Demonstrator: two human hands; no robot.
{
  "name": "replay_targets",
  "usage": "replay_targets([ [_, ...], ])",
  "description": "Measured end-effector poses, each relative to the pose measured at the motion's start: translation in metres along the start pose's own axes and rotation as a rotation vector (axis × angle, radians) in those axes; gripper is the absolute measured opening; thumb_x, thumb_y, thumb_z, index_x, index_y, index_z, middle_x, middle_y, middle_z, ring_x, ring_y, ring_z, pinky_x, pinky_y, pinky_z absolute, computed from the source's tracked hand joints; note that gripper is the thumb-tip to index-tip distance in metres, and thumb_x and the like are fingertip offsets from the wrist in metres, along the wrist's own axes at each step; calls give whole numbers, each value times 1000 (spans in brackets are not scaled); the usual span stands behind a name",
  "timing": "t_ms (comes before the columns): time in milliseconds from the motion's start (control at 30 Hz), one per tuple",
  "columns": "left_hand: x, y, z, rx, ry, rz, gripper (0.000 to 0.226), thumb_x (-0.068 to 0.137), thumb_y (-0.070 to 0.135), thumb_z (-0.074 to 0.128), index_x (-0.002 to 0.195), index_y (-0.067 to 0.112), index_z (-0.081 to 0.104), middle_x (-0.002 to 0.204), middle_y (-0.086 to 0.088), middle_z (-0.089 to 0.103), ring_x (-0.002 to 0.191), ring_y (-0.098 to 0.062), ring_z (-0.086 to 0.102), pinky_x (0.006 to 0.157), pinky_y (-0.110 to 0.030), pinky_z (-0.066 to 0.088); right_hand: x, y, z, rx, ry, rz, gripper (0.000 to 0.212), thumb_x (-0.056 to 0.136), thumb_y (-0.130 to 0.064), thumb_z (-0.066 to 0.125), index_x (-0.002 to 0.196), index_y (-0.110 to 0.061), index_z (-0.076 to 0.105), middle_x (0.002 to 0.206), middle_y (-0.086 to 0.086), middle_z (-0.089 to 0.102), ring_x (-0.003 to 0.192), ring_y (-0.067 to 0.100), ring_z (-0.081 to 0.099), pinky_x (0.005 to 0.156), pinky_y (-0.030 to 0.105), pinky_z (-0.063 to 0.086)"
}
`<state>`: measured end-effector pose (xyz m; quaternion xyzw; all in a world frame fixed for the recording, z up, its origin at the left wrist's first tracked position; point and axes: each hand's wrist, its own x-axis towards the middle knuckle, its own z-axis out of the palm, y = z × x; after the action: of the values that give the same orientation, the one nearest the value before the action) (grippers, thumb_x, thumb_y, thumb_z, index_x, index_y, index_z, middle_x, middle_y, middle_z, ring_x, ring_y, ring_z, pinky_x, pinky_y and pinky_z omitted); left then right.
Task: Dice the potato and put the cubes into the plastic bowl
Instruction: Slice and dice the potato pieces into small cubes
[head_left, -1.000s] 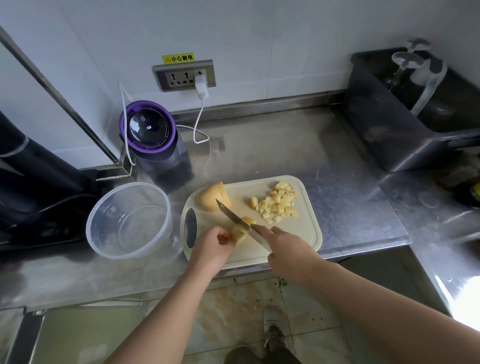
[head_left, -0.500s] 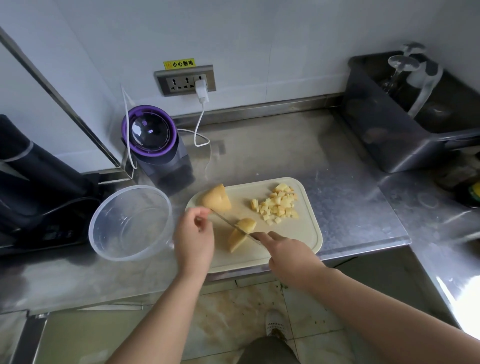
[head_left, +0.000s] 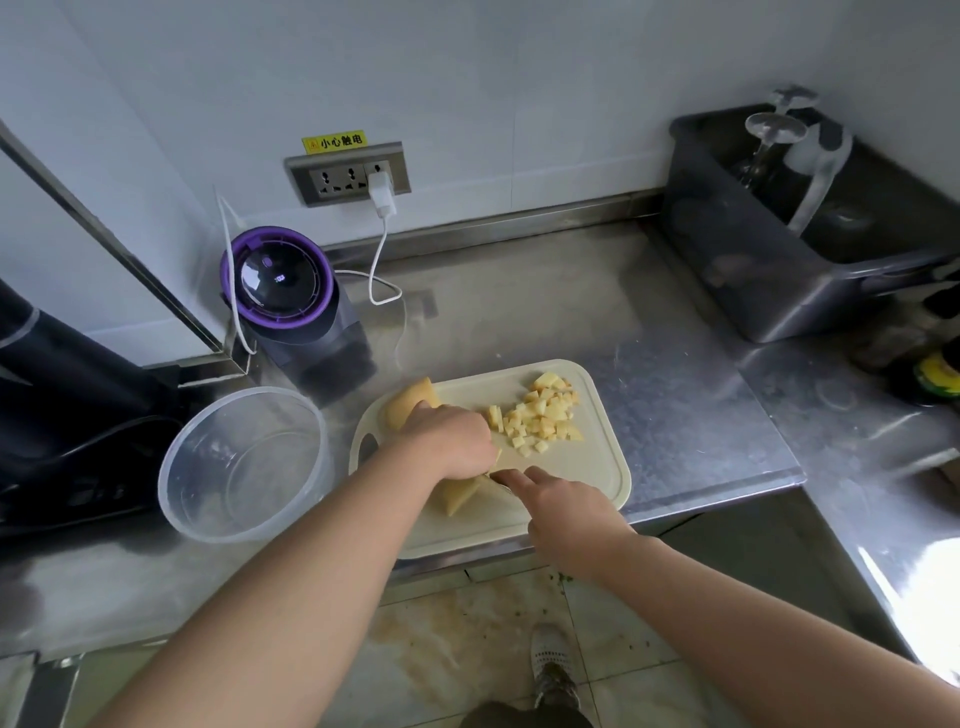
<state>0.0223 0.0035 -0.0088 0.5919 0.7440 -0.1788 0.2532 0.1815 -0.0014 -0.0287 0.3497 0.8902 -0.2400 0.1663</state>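
Dicing station on a stainless-steel bench (head_left: 675, 389), seen from the head camera. A cream cutting board (head_left: 587, 478) lies at the bench's front edge.

The left hand (head_left: 441, 436) is palm down over the middle of the board. Its fingers are curled downward with the tips hidden, so whether they press or hold anything cannot be told.

The right hand (head_left: 566, 514), at 4 o'clock from the left hand, grips the knife (head_left: 497, 480). Its forefinger is stretched along the top of the knife and the other fingers are wrapped round the handle. The blade is mostly hidden between the two hands.

- **Potato wedge** (head_left: 460, 496): at 6 o'clock from the left hand, partly under it and just beside the right forefinger.
- **Potato chunk** (head_left: 410, 402): a larger piece that shows at 11 o'clock from the left hand, at the board's far left corner.
- **Potato cubes** (head_left: 540, 415): heaped on the board at 2 o'clock from the left hand.

The clear plastic bowl (head_left: 244, 462) stands on the bench at 9 o'clock from the board, just beside it; only the bench shows through its wall and base. A grey tub (head_left: 753, 260), at 2 o'clock from the board and well apart, holds an upturned stemmed glass (head_left: 769, 135). A purple-ringed appliance (head_left: 278, 280) stands at 12 o'clock from the bowl.
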Motion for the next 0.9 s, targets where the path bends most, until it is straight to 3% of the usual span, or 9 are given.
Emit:
replay_targets([
  [133,-8,-7,-4,-198,73,33,37,92,29,35,102,25,70,112,2,65,108,-22,55,97,-40,39,-8,5,-8,43,3,-6,75,87,4,41,149,-33,22,122,0,51,78,24,56,63,35,49],
  [233,-23,-22,-10,-607,511,56,31,93,15,43,107,25,69,111,8,66,100,-14,60,90,-33,48,-17,8,-19,122,32,-15,75,86,4,39,149,-33,24,128,0,51,82,22,56,69,35,52],
  [300,-34,-32,-7,-847,844,16,33,90,3,46,108,21,66,104,7,65,95,-10,59,84,-24,46,-19,8,-25,184,57,-16,72,88,3,39,149,-31,26,124,1,54,80,19,53,69,34,51],
  [367,-43,-39,3,-1009,997,-83,30,90,-1,47,104,21,62,99,6,63,92,-11,58,80,-20,41,-19,8,-29,244,83,-12,69,89,2,38,149,-30,28,117,3,57,79,19,56,70,35,54],
  [433,-46,-43,20,-1050,955,-188,24,91,1,49,101,22,58,99,2,63,92,-15,58,79,-23,40,-19,6,-30,286,102,0,66,90,0,37,148,-29,29,108,5,59,78,20,58,67,34,54],
  [567,-41,-38,62,-898,495,-249,12,93,20,56,104,23,61,112,0,65,103,-17,59,90,-27,45,-22,2,-25,282,96,-11,55,93,-3,38,143,-24,34,87,2,54,68,15,52,54,24,41],
  [667,-38,-25,77,-800,233,-198,39,90,35,63,125,19,56,123,3,60,116,-17,55,95,-22,38,-26,-1,-20,219,90,-18,55,94,-4,38,144,-26,31,76,-2,48,62,14,48,49,23,37],
  [767,-36,-17,79,-704,246,-187,51,88,40,63,133,21,50,131,2,53,118,-18,54,95,-23,38,-28,-1,-20,182,106,-10,58,94,-5,37,145,-29,29,77,-1,49,60,14,47,47,24,33],
  [900,-32,-11,75,-571,284,-191,45,91,41,55,134,30,47,131,4,45,116,-20,54,95,-31,44,-28,8,-23,199,138,39,55,95,-6,38,145,-28,31,75,-5,48,59,11,46,47,22,31],
])
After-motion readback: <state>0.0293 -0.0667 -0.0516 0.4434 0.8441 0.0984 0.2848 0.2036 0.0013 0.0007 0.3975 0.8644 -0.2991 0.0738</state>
